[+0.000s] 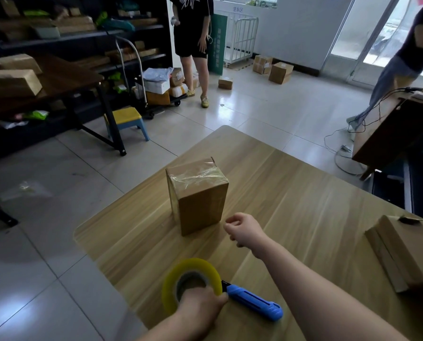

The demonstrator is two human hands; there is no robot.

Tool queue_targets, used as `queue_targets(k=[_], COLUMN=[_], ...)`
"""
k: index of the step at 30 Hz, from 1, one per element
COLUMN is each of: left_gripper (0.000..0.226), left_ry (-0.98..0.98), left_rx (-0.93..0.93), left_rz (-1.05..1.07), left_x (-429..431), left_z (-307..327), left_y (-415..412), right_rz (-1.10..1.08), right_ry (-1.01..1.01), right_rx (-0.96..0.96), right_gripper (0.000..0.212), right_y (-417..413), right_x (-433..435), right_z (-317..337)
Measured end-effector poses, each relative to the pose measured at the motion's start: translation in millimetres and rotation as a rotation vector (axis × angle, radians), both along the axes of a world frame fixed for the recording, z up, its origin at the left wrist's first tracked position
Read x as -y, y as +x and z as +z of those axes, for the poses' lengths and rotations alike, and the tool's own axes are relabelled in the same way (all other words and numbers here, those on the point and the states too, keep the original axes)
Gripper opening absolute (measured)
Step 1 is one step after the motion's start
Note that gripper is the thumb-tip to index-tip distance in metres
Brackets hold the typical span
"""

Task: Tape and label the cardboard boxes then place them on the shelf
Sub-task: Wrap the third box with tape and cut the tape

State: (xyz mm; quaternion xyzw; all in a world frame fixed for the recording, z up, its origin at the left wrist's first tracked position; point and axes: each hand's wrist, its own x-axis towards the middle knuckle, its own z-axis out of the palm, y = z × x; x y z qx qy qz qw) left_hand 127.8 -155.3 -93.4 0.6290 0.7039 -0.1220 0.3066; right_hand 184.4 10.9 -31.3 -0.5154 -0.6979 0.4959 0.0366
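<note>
Taping looks done — your left hand (200,307) grips the tape roll (173,279), right hand (245,233) curls empty beside the box (200,205) — label next.

The head-worn wide-angle camera looks forward and down across a wooden table (316,193) from its near edge. It is close enough that the left hand (200,308) gripping the tape roll (193,263) fills 6 o'clock. Floor tiles (45,267) bow outward; shelving (82,35) lies far off at 10 o'clock, a glass door (377,33) at 2 o'clock.
</note>
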Motion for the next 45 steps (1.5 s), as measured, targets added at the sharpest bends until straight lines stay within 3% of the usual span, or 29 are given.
queue_targets(k=[3, 5, 7, 10, 13, 15, 19, 22, 27, 30, 35, 38, 42, 45], left_gripper=[0.047, 0.061, 0.076, 0.065, 0.056, 0.068, 0.108, 0.120, 0.106, 0.104, 0.086, 0.070, 0.075, 0.072], left_ry=[-0.088, -0.175, -0.123, 0.256, 0.847, 0.982, 0.557, 0.369, 0.481, 0.474, 0.313, 0.207, 0.004, -0.061], left_rx=[-0.020, -0.026, -0.074, -0.109, -0.270, -0.369, -0.401, -0.200, -0.006, 0.320, 0.797, 0.841, 0.834, 0.810], left_rz=[-0.040, -0.109, -0.190, -0.119, -0.107, 0.003, 0.303, 0.414, 0.528, 0.717, 0.938, 0.979, 0.959, 0.957], left_x=[-4.2, -13.1, -18.0, -31.8, -65.4, -86.4, -116.9, -128.0, -130.8, -133.4, -133.1, -129.9, -123.3, -124.0], left_z=[6.4, 20.0, 33.5, 61.2, 85.3, 97.2, 112.1, 112.8, 106.5, 101.7, 87.2, 71.7, 47.7, 33.6], left_y=[0.7, -7.3, -12.9, -27.8, -65.9, -92.7, -139.3, -160.5, -161.7, -155.5, -130.1, -109.7, -96.1, -88.6], right_rz=[-0.069, -0.097, -0.120, -0.145, -0.152, -0.152, -0.110, -0.103, -0.155, -0.271, -0.418, -0.436, -0.402, -0.295], right_ry=[-0.001, 0.018, 0.029, 0.068, 0.061, 0.028, -0.015, -0.041, -0.059, 0.049, 0.394, 0.362, 0.244, 0.252], right_rx=[-0.071, -0.116, -0.151, -0.160, -0.170, -0.190, -0.184, -0.204, -0.329, -0.390, 0.011, 0.161, 0.128, 0.221], right_gripper=[0.034, 0.040, 0.048, 0.059, 0.065, 0.068, 0.069, 0.067, 0.055, 0.041, 0.033, 0.033, 0.034, 0.037], right_y=[-9.3, -15.1, -21.0, -29.7, -33.5, -32.6, -28.8, -26.6, -19.1, -14.7, 5.1, 21.4, 33.0, 38.2], right_x=[-7.2, -10.5, -12.7, -16.8, -20.8, -22.2, -25.0, -25.6, -29.6, -36.1, -50.9, -54.3, -54.2, -52.2], right_z=[5.4, 8.7, 12.9, 15.5, 15.2, 17.5, 18.9, 19.0, 20.6, 19.7, 11.9, 5.6, -12.8, -19.7])
